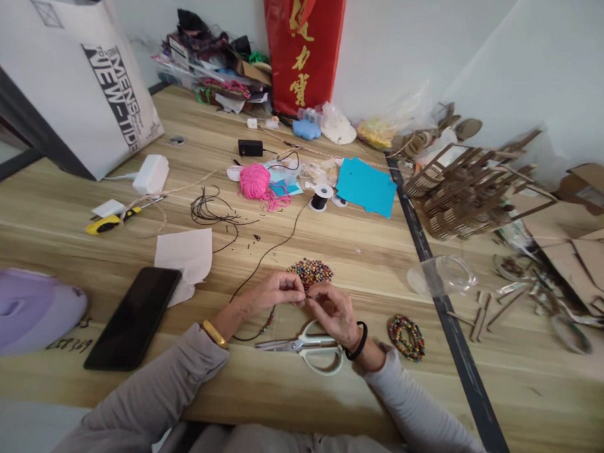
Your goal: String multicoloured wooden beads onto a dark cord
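My left hand (pixel 279 290) is closed in a pinch, its fingertips meeting those of my right hand (pixel 335 311) just in front of a pile of small multicoloured beads (pixel 313 272). A thin black cord (pixel 267 255) runs from a spool (pixel 321 198), passes behind my left wrist and curves back up. Several threaded beads (pixel 268 320) hang on it below my left hand, which pinches the cord. Between my right thumb and finger is something tiny and dark, too small to make out. Scissors with pale handles (pixel 321 357) lie under my right hand. A coiled beaded string (pixel 406 338) rests to the right.
At left lie a black phone (pixel 132 319), white paper (pixel 184 255) and a yellow-handled tool (pixel 106 224). Loose black cord (pixel 212 209), pink yarn (pixel 254 182) and blue sheets (pixel 366 187) are farther back. Brown woven baskets (pixel 464 187) stand at right; a red bag (pixel 304 49) stands behind.
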`<state>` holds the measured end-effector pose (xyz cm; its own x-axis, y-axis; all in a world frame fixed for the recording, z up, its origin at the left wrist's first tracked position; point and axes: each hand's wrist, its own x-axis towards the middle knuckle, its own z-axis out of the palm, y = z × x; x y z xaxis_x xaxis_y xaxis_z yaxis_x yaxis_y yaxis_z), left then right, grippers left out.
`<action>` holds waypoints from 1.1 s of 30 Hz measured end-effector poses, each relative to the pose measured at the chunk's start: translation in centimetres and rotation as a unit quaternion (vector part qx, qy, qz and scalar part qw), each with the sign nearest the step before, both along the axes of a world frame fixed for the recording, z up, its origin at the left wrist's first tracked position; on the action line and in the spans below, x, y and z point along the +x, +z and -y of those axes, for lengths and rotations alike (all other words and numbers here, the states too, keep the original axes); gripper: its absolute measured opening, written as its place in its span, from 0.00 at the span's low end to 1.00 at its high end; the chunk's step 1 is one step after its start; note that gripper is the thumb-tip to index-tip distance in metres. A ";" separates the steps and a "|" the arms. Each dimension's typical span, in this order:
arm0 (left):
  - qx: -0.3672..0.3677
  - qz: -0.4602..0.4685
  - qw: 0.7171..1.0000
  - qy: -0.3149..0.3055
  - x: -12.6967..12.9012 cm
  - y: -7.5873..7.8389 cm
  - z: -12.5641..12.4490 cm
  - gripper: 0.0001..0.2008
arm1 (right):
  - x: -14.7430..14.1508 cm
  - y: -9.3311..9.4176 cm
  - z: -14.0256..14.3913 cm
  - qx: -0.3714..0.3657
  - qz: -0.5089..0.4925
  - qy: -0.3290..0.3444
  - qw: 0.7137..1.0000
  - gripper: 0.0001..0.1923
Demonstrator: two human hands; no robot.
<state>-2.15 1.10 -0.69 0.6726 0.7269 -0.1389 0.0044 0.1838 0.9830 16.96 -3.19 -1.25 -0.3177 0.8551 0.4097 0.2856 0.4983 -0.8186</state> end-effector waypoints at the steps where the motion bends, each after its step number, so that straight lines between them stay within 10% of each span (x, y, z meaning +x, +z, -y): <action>1: 0.000 -0.001 1.000 0.000 0.0 0.0 0.0 0.09 | 0.0 0.0 0.0 -0.001 -0.001 0.000 1.000 0.03; 33: -0.015 -0.021 1.000 0.001 0.2 0.0 -0.1 0.11 | 0.0 0.1 -0.1 0.035 -0.005 0.001 0.999 0.02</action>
